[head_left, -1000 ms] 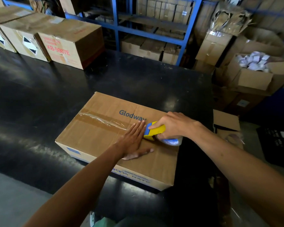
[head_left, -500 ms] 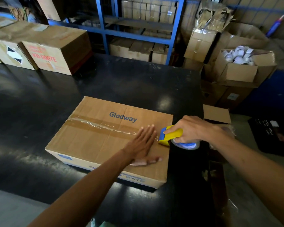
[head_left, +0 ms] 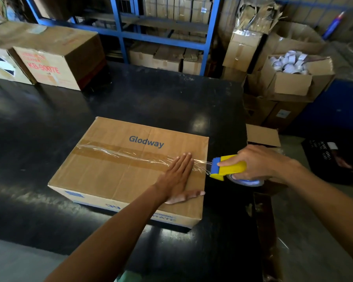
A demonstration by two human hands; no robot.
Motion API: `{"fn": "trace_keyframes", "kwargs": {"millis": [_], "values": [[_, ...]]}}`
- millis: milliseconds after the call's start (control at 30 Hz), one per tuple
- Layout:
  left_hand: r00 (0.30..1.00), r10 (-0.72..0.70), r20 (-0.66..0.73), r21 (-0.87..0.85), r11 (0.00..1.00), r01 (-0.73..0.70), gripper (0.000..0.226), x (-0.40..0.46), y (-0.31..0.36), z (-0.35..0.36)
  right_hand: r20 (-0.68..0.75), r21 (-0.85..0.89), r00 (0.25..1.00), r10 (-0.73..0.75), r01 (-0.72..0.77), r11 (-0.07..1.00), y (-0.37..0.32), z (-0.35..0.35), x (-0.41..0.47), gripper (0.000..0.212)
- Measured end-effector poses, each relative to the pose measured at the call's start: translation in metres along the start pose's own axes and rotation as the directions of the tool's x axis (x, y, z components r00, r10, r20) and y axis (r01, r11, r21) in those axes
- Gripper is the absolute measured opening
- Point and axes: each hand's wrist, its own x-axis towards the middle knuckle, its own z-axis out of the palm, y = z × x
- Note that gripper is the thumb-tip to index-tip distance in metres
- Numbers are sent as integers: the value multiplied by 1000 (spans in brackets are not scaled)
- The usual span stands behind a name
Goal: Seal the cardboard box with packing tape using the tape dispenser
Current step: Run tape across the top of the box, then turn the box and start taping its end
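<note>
A wide black table (head_left: 130, 98) is stretching across most of the view, its right edge running down just beyond the work, with bare dark surface lying open to the left of and behind the cardboard box (head_left: 114, 171). That box, printed "Glodway", is sitting flat near the table's right edge, its right side just inside that edge. At the table's far left corner, two more closed cartons (head_left: 55, 55) are standing side by side, well apart from the box. Behind the table a blue shelving rack (head_left: 122, 35) is holding stacked cartons, and off the right edge an open carton of white rolls (head_left: 291, 78) is resting on other boxes. A strip of clear packing tape (head_left: 118, 152) is lying along the box's top seam from the left edge toward the right, wrinkled and glinting where it is leaving the lid. The left hand (head_left: 177, 176) is lying flat on the lid near the right edge, fingers straight and together over the tape, thumb spread toward the near corner. The right hand (head_left: 259, 161) is wrapping its fingers around the yellow and blue tape dispenser (head_left: 226, 167), which is hanging just past the box's right edge, over the table's edge, with tape stretching taut from it to the lid.
</note>
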Motion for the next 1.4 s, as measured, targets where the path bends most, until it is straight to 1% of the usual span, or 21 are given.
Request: {"fn": "trace_keyframes", "kwargs": {"millis": [67, 167, 300, 400, 467, 500, 567, 633, 700, 733, 833, 900, 967, 1067, 1133, 1167, 1233, 1267, 1300, 1333, 1400], "values": [[1000, 11, 13, -9, 1000, -11, 116, 1, 1, -1, -2, 4, 1000, 1, -1, 1000, -2, 9, -9, 52], [1000, 10, 13, -5, 1000, -10, 115, 0, 1, -2, -29, -28, 999, -14, 13, 1000, -17, 26, 3, 53], [1000, 5, 31, -18, 1000, -5, 114, 1, 4, -4, -26, -152, 1000, -12, 8, 988, -22, 32, 9, 54], [999, -29, 41, -75, 997, 32, 114, 3, 4, -5, -43, -217, 998, -41, 31, 976, -37, 34, 12, 50], [995, -98, -3, -186, 978, 96, 100, 8, 9, -10, -41, -228, 998, -56, 46, 973, -49, 42, 15, 46], [986, -159, -53, -234, 962, 143, 90, 13, 15, -12, -44, -215, 998, -43, 32, 976, -51, 46, 16, 46], [934, -321, -156, -274, 923, 272, 77, 28, 33, -14, -83, -176, 997, 12, -26, 984, -48, 52, 15, 48], [878, -462, -126, -278, 866, 416, 80, 43, 52, -12, -122, -137, 989, 79, -96, 986, -42, 54, 9, 46], [846, -530, -56, -210, 835, 509, 87, 52, 61, -5, -139, -63, 978, 155, -165, 984, -33, 55, 1, 49], [840, -541, -43, -186, 831, 525, 87, 54, 61, -3, -152, -5, 969, 195, -198, 980, -30, 55, -6, 51], [860, -509, -29, -152, 853, 500, 86, 51, 57, -1, -231, 230, 914, 334, -282, 931, -23, 56, -23, 48], [884, -466, -24, -125, 879, 460, 85, 46, 53, 2, -274, 420, 863, 424, -289, 860, -29, 52, -27, 47], [916, -401, -10, -105, 911, 398, 86, 34, 47, 3, -308, 607, 814, 493, -231, 760, -41, 44, -24, 47], [967, -254, 9, -123, 960, 253, 96, 8, 30, 3, -380, 779, 734, 563, -75, 623, -63, 25, -15, 49], [994, -92, 59, -100, 990, 98, 91, -10, 10, 1, -385, 851, 719, 579, 34, 524, -81, 11, -7, 52], [995, -4, 104, -70, 997, 11, 89, -19, -3, -2, -383, 877, 714, 586, 82, 474, -92, 5, -3, 52], [971, 139, 197, -6, 990, -140, 90, -32, -32, -12, -380, 904, 707, 596, 149, 400, -113, -4, 3, 53], [955, 170, 243, 23, 983, -180, 89, -40, -47, -17, -378, 908, 713, 590, 163, 386, -125, -7, 6, 54], [945, 172, 278, 45, 980, -191, 87, -48, -59, -22, -380, 908, 722, 579, 172, 381, -136, -9, 7, 54], [944, 153, 293, 57, 983, -177, 83, -56, -69, -23, -378, 909, 729, 570, 175, 379, -145, -10, 8, 53], [962, 71, 264, 50, 995, -87, 75, -78, -83, -22, -369, 915, 743, 558, 183, 361, -163, -9, 9, 52]]}}
